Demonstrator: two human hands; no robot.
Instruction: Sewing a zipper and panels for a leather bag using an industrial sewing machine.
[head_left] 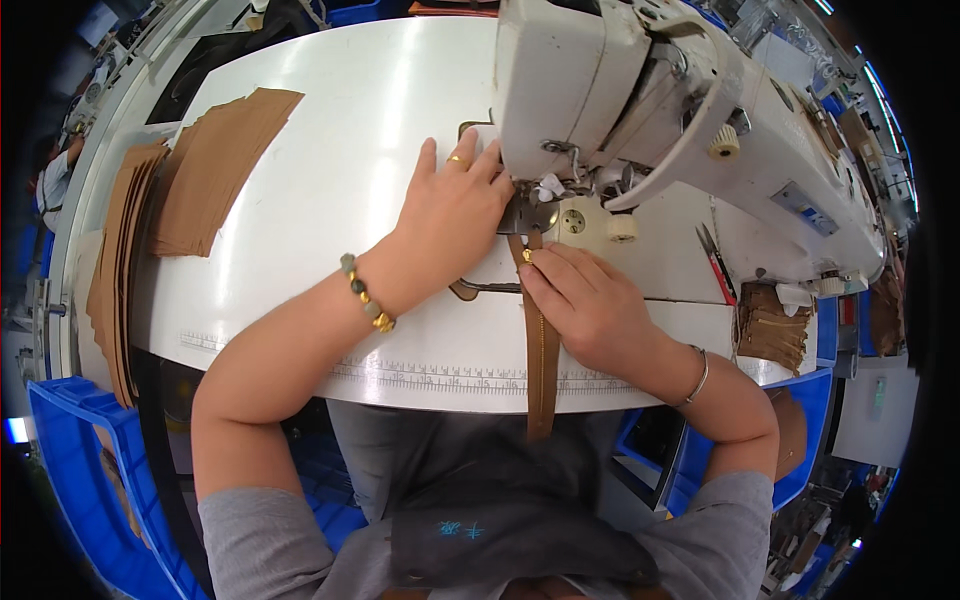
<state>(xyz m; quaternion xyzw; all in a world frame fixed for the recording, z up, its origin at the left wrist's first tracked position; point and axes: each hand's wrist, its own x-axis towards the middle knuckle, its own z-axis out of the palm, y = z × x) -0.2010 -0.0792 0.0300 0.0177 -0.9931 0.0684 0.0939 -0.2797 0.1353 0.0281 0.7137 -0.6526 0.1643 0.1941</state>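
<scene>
My left hand (447,220) lies on the white table beside the sewing machine's presser foot area (535,212), its fingers spread and the fingertips close to the machine head. Brown edging (463,290) shows just below that hand; what it belongs to is mostly hidden. A brown zipper (541,370) runs from under the machine toward me and hangs over the table's front edge. At its upper part, my right hand (590,300) is closed on the zipper, the fingertips at the gold slider (527,257). The white sewing machine (585,80) stands over the work.
Brown cut pieces lie in a fanned pile (225,170) and a thicker stack (130,270) at left. Red-handled snips (718,270) and a brown bundle (773,325) lie at right. Blue bins (110,480) flank the table. A ruler scale (430,378) follows the front edge.
</scene>
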